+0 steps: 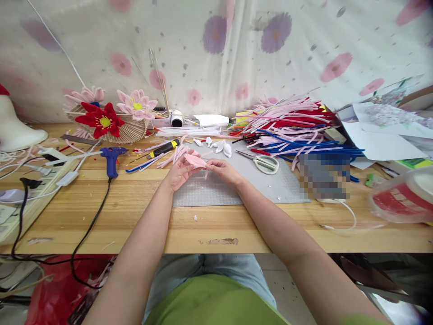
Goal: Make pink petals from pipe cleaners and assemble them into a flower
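Scissors (265, 163) and loose pipe cleaners (176, 155) flank both hands, left hand (179, 174) and right hand (223, 170), whose fingers pinch a pink petal (195, 160) lying crosswise, tip rightward.

Left hand (181, 174) and right hand (223, 170) pinch together.

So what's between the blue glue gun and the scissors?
In the head view, the hands lie between the glue gun and scissors: left hand and right hand holding a pink petal, plus pink stems.
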`<action>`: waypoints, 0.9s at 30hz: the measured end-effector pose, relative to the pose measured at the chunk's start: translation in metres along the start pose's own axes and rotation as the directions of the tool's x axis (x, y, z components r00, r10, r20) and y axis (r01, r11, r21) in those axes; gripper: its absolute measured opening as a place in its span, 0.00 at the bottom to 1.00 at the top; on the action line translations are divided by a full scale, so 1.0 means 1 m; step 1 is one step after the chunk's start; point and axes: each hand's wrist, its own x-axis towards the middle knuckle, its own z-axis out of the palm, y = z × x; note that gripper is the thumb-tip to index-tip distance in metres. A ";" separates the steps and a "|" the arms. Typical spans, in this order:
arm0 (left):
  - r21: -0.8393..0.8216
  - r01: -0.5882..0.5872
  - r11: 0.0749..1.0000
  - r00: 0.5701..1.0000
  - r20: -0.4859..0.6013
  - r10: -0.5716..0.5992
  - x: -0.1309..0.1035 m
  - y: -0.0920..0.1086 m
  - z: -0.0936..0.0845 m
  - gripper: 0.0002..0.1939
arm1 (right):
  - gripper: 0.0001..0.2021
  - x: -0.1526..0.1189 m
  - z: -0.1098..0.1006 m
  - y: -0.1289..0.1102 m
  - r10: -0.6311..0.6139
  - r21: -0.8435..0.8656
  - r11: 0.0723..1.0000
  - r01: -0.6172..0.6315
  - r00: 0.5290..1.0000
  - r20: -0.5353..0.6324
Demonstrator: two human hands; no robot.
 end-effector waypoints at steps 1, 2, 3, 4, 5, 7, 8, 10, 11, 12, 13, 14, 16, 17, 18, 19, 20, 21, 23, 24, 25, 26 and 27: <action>-0.010 -0.002 1.000 1.000 -0.004 0.002 0.000 0.001 0.001 0.24 | 0.15 0.001 -0.001 0.001 -0.028 -0.035 0.999 0.027 0.999 -0.033; -0.014 0.002 1.000 1.000 -0.013 -0.002 0.000 0.001 0.002 0.23 | 0.15 0.002 -0.002 0.003 -0.059 -0.086 0.995 0.053 0.996 -0.066; -0.007 0.012 1.000 1.000 -0.028 -0.012 0.001 0.000 0.003 0.22 | 0.15 0.003 -0.002 0.005 -0.091 -0.150 0.986 0.077 0.992 -0.092; 0.010 0.025 1.000 0.998 -0.051 -0.024 0.002 -0.002 0.004 0.21 | 0.15 0.004 -0.002 0.007 -0.122 -0.222 0.970 0.096 0.987 -0.104; 0.037 0.036 0.999 0.996 -0.086 -0.032 0.003 -0.004 0.005 0.19 | 0.15 0.006 -0.002 0.009 -0.148 -0.293 0.949 0.112 0.984 -0.102; 0.111 0.037 0.993 0.981 -0.192 -0.015 0.006 -0.010 0.007 0.17 | 0.14 0.008 -0.001 0.013 -0.190 -0.410 0.900 0.145 0.979 -0.072; 0.149 0.025 0.989 0.966 -0.258 0.015 0.007 -0.013 0.008 0.16 | 0.14 0.009 0.000 0.015 -0.208 -0.455 0.876 0.159 0.976 -0.062; 0.210 0.011 0.978 0.922 -0.380 0.072 0.009 -0.018 0.008 0.16 | 0.13 0.010 0.001 0.018 -0.240 -0.524 0.835 0.165 0.968 -0.077; 0.234 0.012 0.972 0.896 -0.433 0.093 0.010 -0.020 0.008 0.16 | 0.13 0.010 0.001 0.020 -0.247 -0.549 0.823 0.146 0.962 -0.114; 0.253 0.016 0.967 0.871 -0.478 0.110 0.011 -0.021 0.007 0.16 | 0.14 0.010 0.001 0.021 -0.246 -0.567 0.816 0.112 0.955 -0.165; 0.267 0.019 0.963 0.849 -0.514 0.126 0.011 -0.021 0.007 0.16 | 0.15 0.010 0.000 0.022 -0.239 -0.579 0.813 0.067 0.944 -0.226; 0.278 0.019 0.960 0.833 -0.536 0.139 0.011 -0.021 0.006 0.15 | 0.16 0.010 -0.001 0.022 -0.229 -0.583 0.812 0.020 0.930 -0.286; 0.291 0.020 0.957 0.828 -0.542 0.148 0.011 -0.020 0.005 0.15 | 0.18 0.009 -0.004 0.023 -0.207 -0.575 0.816 -0.052 0.903 -0.376; 0.295 0.025 0.955 0.835 -0.531 0.142 0.012 -0.019 0.005 0.15 | 0.19 0.009 -0.005 0.024 -0.198 -0.564 0.823 -0.073 0.892 -0.405; 0.298 0.029 0.954 0.844 -0.519 0.137 0.012 -0.017 0.005 0.15 | 0.20 0.009 -0.006 0.024 -0.190 -0.543 0.835 -0.087 0.880 -0.435; 0.301 0.025 0.953 0.848 -0.512 0.139 0.014 -0.014 0.005 0.16 | 0.19 0.009 -0.008 0.024 -0.178 -0.508 0.856 -0.101 0.864 -0.471; 0.303 0.011 0.953 0.845 -0.512 0.153 0.016 -0.010 0.005 0.16 | 0.18 0.009 -0.009 0.024 -0.161 -0.458 0.882 -0.114 0.840 -0.518; 0.306 -0.012 0.952 0.837 -0.518 0.177 0.020 -0.006 0.005 0.17 | 0.17 0.010 -0.010 0.025 -0.139 -0.397 0.909 -0.124 0.810 -0.570; 0.317 -0.044 0.948 0.810 -0.544 0.219 0.031 0.003 0.007 0.17 | 0.14 0.012 -0.013 0.027 -0.073 -0.260 0.956 -0.136 0.750 -0.658; 0.328 -0.035 0.944 0.800 -0.557 0.224 0.039 0.008 0.008 0.16 | 0.13 0.013 -0.015 0.028 -0.033 -0.193 0.972 -0.136 0.731 -0.682; 0.339 0.002 0.941 0.789 -0.578 0.207 0.047 0.012 0.010 0.15 | 0.12 0.014 -0.017 0.029 0.005 -0.133 0.982 -0.134 0.722 -0.692; 0.342 0.042 0.939 0.787 -0.590 0.179 0.056 0.014 0.012 0.14 | 0.12 0.015 -0.018 0.030 0.035 -0.085 0.988 -0.130 0.720 -0.693; 0.333 0.080 0.940 0.794 -0.591 0.141 0.065 0.016 0.014 0.12 | 0.12 0.015 -0.020 0.031 0.056 -0.051 0.991 -0.126 0.720 -0.691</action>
